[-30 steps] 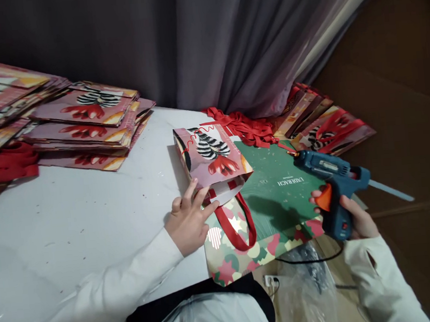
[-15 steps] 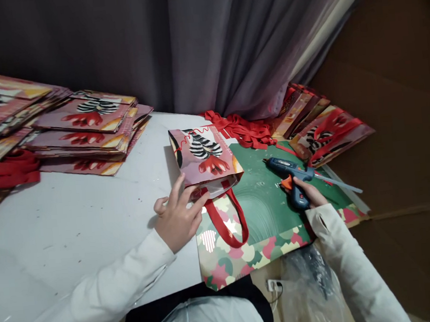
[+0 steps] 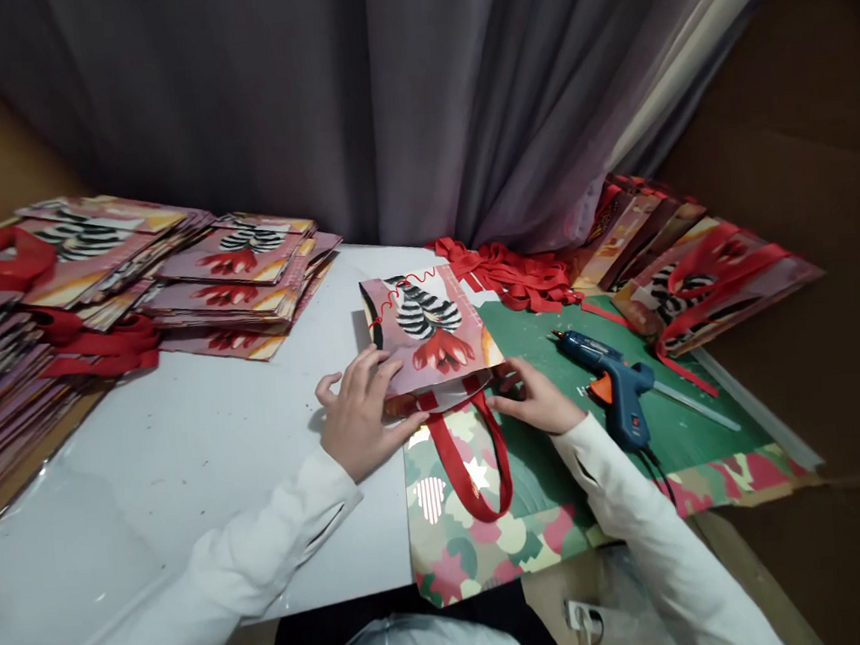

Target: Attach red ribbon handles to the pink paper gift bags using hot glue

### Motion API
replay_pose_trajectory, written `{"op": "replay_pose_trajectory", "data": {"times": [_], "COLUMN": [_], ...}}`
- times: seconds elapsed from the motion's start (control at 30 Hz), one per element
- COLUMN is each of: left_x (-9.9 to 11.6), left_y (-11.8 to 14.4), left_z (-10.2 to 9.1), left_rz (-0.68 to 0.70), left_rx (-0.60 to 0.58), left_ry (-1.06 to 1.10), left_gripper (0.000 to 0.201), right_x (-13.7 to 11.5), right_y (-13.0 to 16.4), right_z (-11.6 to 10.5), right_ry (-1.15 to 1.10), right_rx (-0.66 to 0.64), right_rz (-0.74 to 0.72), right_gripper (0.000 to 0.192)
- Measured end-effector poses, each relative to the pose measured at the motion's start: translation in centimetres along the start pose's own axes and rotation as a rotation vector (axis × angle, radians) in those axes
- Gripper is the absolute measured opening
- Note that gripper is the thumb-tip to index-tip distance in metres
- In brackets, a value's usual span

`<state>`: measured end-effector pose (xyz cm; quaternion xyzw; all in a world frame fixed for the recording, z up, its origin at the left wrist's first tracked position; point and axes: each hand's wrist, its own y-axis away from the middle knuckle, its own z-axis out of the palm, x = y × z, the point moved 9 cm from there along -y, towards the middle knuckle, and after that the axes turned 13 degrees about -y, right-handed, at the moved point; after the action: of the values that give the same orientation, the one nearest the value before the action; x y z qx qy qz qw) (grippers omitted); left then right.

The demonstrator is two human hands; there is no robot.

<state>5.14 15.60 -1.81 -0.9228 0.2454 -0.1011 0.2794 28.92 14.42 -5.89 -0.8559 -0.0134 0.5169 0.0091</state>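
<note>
A pink paper bag (image 3: 430, 327) with a zebra-striped shape and a red flower lies in front of me, its opening toward me. A red ribbon handle (image 3: 507, 471) hangs out of the opening in a loop. My left hand (image 3: 367, 418) holds the bag's left corner, fingers on top and thumb by the opening. At the right corner, my right hand (image 3: 538, 398) grips the edge between thumb and fingers; the exact contact is partly hidden. To the right, a blue hot glue gun (image 3: 616, 381) with an orange trigger and a glue stick lies on the green board (image 3: 533, 339).
Stacked flat bags (image 3: 238, 289) stand at the left, with red ribbon (image 3: 100, 341) on some. A heap of red ribbons (image 3: 508, 273) lies behind the board. Bags with handles (image 3: 720, 282) lean at the back right, beside a cardboard wall (image 3: 852, 326). A grey curtain (image 3: 268, 106) hangs behind.
My right hand has let go of the glue gun, now lying on the board, and moved left to the bag's right corner. The left hand stays at the left corner. The view has shifted.
</note>
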Motion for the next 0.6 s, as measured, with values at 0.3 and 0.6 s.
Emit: {"op": "replay_pose_trajectory", "data": {"times": [0.3,0.6], "left_x": [0.5,8.1], "left_y": [-0.1,4.2], "left_z": [1.7,-0.6], "left_rz": [-0.018,0.516], "left_rx": [-0.043,0.094], "left_ry": [-0.099,-0.198], "left_gripper": [0.049,0.027], "right_x": [1.4,0.0], "right_y": [-1.7,-0.6], "right_z": [1.1,1.2], "right_ry": [0.345,0.468], "right_rx": [0.226,0.235], "right_rz": [0.247,0.320], "right_gripper": [0.026,0.020]}}
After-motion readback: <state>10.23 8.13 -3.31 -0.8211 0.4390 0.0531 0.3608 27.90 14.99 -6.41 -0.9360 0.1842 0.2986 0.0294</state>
